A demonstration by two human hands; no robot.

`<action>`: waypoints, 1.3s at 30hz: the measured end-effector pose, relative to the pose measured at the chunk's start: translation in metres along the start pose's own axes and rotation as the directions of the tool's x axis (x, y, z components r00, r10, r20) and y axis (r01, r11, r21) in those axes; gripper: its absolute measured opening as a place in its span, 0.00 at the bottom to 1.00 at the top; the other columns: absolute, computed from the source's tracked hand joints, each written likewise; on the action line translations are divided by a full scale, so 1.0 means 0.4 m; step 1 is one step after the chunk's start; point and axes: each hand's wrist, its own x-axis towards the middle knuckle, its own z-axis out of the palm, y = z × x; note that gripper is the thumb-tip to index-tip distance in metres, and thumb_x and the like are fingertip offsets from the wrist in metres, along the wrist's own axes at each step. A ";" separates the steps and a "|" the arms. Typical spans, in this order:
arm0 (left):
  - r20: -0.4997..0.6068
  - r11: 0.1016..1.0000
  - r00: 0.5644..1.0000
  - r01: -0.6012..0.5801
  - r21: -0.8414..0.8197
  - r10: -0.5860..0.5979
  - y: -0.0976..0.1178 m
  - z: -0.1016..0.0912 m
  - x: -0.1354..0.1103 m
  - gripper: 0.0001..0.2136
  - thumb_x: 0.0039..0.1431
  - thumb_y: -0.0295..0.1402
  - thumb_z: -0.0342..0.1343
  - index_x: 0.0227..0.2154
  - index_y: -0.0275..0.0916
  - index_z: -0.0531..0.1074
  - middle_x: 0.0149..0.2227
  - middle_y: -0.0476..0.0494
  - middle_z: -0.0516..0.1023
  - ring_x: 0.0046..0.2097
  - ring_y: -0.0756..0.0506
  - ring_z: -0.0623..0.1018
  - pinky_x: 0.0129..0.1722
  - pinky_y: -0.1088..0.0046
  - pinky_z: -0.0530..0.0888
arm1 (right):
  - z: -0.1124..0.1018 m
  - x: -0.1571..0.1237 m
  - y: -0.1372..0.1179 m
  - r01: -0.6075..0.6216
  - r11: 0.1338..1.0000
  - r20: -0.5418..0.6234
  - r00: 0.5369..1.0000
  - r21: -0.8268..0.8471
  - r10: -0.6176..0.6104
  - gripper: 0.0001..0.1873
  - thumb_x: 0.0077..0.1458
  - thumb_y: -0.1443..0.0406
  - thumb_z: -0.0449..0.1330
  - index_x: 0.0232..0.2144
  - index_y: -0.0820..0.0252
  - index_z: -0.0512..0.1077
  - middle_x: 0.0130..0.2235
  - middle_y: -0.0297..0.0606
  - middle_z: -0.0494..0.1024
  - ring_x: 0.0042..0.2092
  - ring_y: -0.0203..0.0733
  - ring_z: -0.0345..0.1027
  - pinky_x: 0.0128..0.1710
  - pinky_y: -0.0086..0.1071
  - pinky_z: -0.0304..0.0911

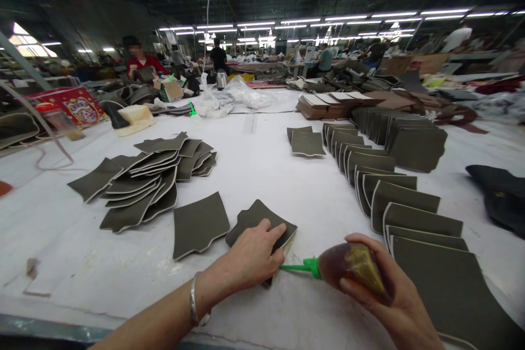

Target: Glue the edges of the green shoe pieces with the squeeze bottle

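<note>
My left hand (pixel 256 251) lies on a dark olive panel (pixel 256 214), holding it down against the table, with index finger stretched out and thumb apart. Part of that panel is hidden under the hand. In my right hand (pixel 396 290), fingers wrap round a squeeze bottle (pixel 350 268) of amber-brown liquid, tilted on its side. Its thin green nozzle (pixel 295 267) points left, its tip close to my left thumb and the panel's edge. Whether liquid is coming out I cannot tell. Another olive panel (pixel 200 225) rests flat just to the left.
A loose pile of similar panels (pixel 147 180) lies at left. To the right runs a long overlapping row of panels (pixel 406 202), with brown stacked pieces (pixel 332 106) behind. A brush (pixel 127 117), clear plastic bags (pixel 241 93) and a dark cloth item (pixel 498 194) are farther out. People work beyond.
</note>
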 end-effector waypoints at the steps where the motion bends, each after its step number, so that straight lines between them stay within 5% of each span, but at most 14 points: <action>1: 0.000 1.000 1.000 -0.001 0.001 0.001 0.000 0.000 0.000 0.24 0.60 0.34 0.43 0.60 0.42 0.63 0.44 0.40 0.71 0.41 0.37 0.77 0.43 0.60 0.73 | -0.001 0.000 -0.001 0.000 1.000 0.015 1.000 0.011 0.000 0.25 0.53 0.51 0.64 0.51 0.49 0.65 0.47 0.34 0.72 0.45 0.45 0.69 0.43 0.30 0.65; 7: 0.013 1.000 1.000 0.004 0.003 -0.004 0.003 -0.002 0.000 0.24 0.61 0.35 0.43 0.60 0.42 0.63 0.45 0.39 0.71 0.42 0.37 0.77 0.44 0.60 0.73 | -0.002 0.012 0.003 -0.006 1.000 -0.073 0.997 -0.008 0.006 0.27 0.51 0.52 0.66 0.50 0.51 0.66 0.47 0.36 0.72 0.44 0.48 0.70 0.44 0.33 0.66; 13: 0.032 1.000 0.999 0.017 0.018 -0.018 0.006 -0.005 0.002 0.25 0.61 0.35 0.43 0.62 0.41 0.61 0.46 0.39 0.71 0.43 0.38 0.77 0.45 0.61 0.72 | 0.007 -0.003 -0.003 -0.020 0.997 0.007 1.000 0.070 0.020 0.25 0.52 0.52 0.65 0.50 0.52 0.66 0.48 0.36 0.72 0.46 0.48 0.69 0.46 0.32 0.65; 18: 0.038 1.000 0.999 0.021 -0.002 -0.021 0.004 -0.001 0.004 0.26 0.60 0.34 0.43 0.62 0.43 0.60 0.47 0.40 0.70 0.44 0.39 0.76 0.46 0.62 0.72 | -0.005 0.020 0.014 0.010 0.999 -0.127 0.992 -0.035 -0.015 0.27 0.51 0.51 0.66 0.50 0.52 0.66 0.49 0.38 0.71 0.47 0.51 0.69 0.47 0.38 0.65; 29: 0.041 0.999 0.999 0.012 -0.043 -0.010 -0.001 -0.003 0.012 0.27 0.60 0.33 0.43 0.62 0.42 0.60 0.48 0.39 0.70 0.45 0.37 0.77 0.48 0.59 0.72 | 0.001 0.035 0.008 0.053 0.995 -0.192 0.979 -0.089 -0.069 0.26 0.51 0.50 0.65 0.49 0.50 0.66 0.48 0.35 0.71 0.46 0.48 0.69 0.47 0.37 0.64; 39: 0.039 0.994 0.998 0.050 -0.098 -0.046 -0.001 0.000 0.008 0.27 0.58 0.32 0.44 0.62 0.40 0.60 0.49 0.39 0.71 0.48 0.38 0.75 0.51 0.61 0.70 | 0.054 -0.081 -0.067 -0.174 0.972 -0.105 0.976 0.157 0.192 0.25 0.49 0.49 0.64 0.48 0.50 0.69 0.45 0.33 0.74 0.43 0.48 0.71 0.45 0.32 0.64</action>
